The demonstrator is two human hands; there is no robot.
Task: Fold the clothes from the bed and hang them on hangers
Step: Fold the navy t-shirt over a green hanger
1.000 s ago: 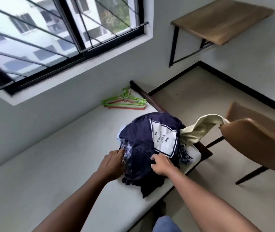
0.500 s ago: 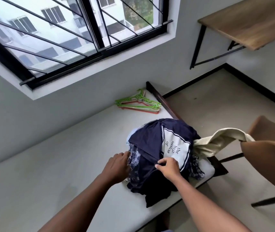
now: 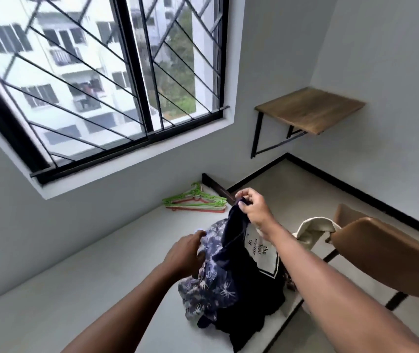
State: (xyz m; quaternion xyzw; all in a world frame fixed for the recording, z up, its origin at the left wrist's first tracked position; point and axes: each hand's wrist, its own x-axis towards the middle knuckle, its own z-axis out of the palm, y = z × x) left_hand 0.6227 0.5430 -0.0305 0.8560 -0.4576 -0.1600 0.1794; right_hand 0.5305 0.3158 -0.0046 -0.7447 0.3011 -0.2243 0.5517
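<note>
Right hand (image 3: 253, 210): raised above the clothes pile, thumb and fingers pinched on a fold of the navy T-shirt (image 3: 244, 281). The rest of the shirt hangs down to the pile, its white printed panel facing 3 o'clock.

Left hand (image 3: 185, 254): lies against the blue floral garment (image 3: 211, 276) on the pile's 9 o'clock side. It is blurred; whether it grips the cloth cannot be told.

The pile sits on the bed (image 3: 76, 289), at its edge nearest the chair (image 3: 394, 256).

A stack of green and orange hangers (image 3: 195, 201) lies on the bed at 12 o'clock from the pile, apart from it.

A cream garment (image 3: 314, 231) is draped at 2 o'clock from the pile, touching the brown chair.

A wall-mounted wooden desk (image 3: 310, 109) is at 1 o'clock. A barred window (image 3: 101, 85) is at 11 o'clock.
</note>
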